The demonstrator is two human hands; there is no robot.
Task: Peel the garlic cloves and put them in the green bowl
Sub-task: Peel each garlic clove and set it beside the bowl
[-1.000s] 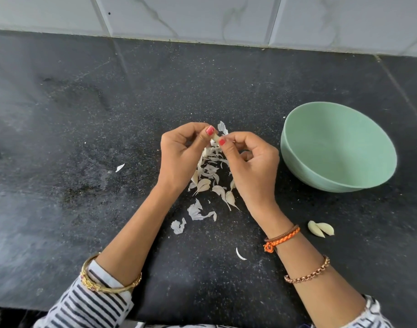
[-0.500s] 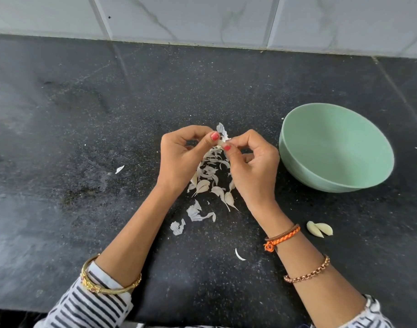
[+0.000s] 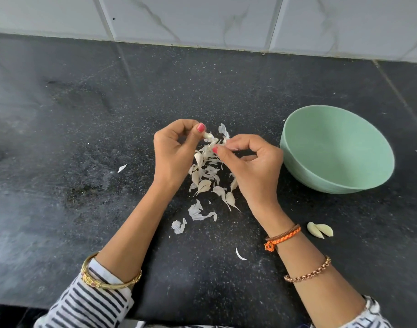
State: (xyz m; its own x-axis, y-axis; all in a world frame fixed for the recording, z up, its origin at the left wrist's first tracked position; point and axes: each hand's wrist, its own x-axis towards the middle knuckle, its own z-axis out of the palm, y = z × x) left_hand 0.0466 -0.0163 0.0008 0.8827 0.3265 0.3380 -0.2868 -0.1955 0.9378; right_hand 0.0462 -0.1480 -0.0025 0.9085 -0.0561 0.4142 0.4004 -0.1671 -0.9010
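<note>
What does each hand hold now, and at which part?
The left hand pinches a garlic clove at its near end, between thumb and fingers. The right hand pinches a strip of skin coming off that clove.

Above the dark counter (image 3: 84, 143), the left hand (image 3: 173, 152) pinches a garlic clove (image 3: 208, 136) between thumb and curled fingers. At 3 o'clock from it, just beside, the right hand (image 3: 252, 166) pinches a strip of skin (image 3: 223, 144) at its fingertips. Under both hands lies a heap of peels (image 3: 207, 183), and more scraps lie at 6 o'clock of the heap. The green bowl (image 3: 340, 147) stands at 3 o'clock of the right hand, near it. Two peeled cloves (image 3: 320, 230) lie touching each other on the counter, at 6 o'clock of the bowl.
</note>
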